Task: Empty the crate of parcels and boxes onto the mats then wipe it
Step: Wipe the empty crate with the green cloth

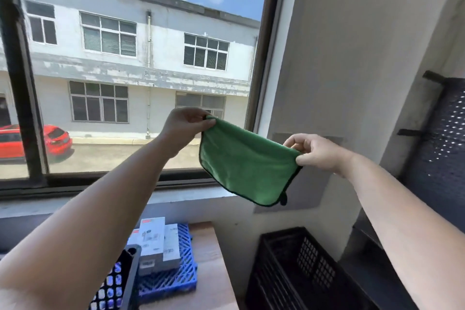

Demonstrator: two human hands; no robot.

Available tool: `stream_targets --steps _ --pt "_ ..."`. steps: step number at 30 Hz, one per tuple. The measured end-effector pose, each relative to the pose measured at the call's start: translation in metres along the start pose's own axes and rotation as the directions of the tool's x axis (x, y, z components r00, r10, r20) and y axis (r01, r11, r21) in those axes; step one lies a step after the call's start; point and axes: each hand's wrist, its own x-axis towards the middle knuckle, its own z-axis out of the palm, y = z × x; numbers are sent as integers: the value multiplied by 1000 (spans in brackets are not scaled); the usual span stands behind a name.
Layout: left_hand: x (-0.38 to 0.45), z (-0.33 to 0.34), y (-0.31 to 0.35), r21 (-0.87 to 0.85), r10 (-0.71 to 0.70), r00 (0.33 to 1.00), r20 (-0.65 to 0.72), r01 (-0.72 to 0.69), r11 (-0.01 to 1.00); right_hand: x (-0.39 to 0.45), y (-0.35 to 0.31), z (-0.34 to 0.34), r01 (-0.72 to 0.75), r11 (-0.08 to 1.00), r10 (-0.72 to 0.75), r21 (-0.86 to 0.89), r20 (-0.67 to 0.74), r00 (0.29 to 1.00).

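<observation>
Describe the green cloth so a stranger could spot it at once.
Look in front of the big window, near its right edge. The green cloth hangs in the air there, stretched between the left hand and the right hand. It is the only green thing, edged in dark trim.

green cloth (247,166) — dark-edged, blue lattice mat (185,254), black crate (297,272), red car (56,139)

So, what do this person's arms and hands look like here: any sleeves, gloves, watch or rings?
Both arms are bare as far as the frame shows, with no sleeves in view. The left hand and right hand wear no gloves. No watch, bracelet or ring shows on either wrist or on the fingers.
</observation>
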Motion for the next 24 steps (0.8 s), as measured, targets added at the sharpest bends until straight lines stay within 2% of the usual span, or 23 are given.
stream_targets --steps 2,4,8,11,15,17,21,24 --pt "6 21 4 29 17 999 -45 -15 999 -1 16 -20 -22 1000 23 -17 75 997" --pt "12 39 8 65 39 998 -49 -36 997 0 34 -38 17 999 -19 29 53 998" --pt "19 48 7 90 34 999 39 -37 995 6 58 -51 157 984 -136 84 -217 967" --pt "29 50 -1 194 18 995 101 -37 980 25 65 -55 223 974 -225 -43 -311 923" --pt "55 50 -15 202 -4 997 73 -11 979 64 63 -62 198 970 -228 -139 -247 942" --pt "69 47 -25 229 -1 999 41 -8 973 88 66 -61 171 971 -213 -169 -270 939" --pt "95 31 -47 283 69 997 -33 -57 957 134 65 -53 208 950 -282 -232 -357 891" --pt "112 18 -57 288 125 992 11 -123 950 155 56 -44 331 914 -402 -235 -407 820"
